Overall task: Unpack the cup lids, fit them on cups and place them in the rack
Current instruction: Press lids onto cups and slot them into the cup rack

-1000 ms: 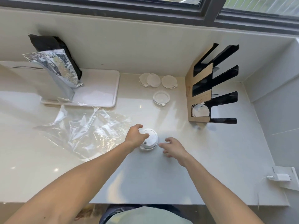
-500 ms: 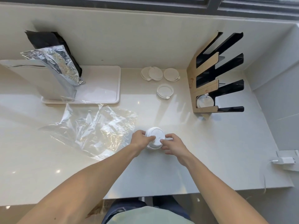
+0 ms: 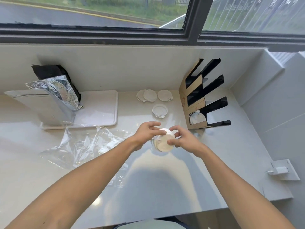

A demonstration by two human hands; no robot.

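Note:
A white cup with a white lid (image 3: 163, 140) on it is held between both hands above the counter's middle. My left hand (image 3: 147, 133) grips its left and top edge. On the right side, my right hand (image 3: 182, 138) pinches the lid's rim. Behind them, three loose lids (image 3: 149, 95) lie by the wall, and one more lid (image 3: 159, 110) lies a little closer. The wood-and-black rack (image 3: 202, 95) stands at the right, with one lidded cup (image 3: 197, 117) in its lowest slot.
Crumpled clear wrap (image 3: 87, 146) lies left of my hands. A white tray (image 3: 99, 111) at the back left carries a silver foil bag (image 3: 54, 95) and a black bag (image 3: 51, 71). A white charger (image 3: 279, 170) sits at the right edge. A window runs along the back.
The cup stood on the counter under my left hand. My right hand came in and took hold, and both hands now hold the lidded cup lifted and tilted.

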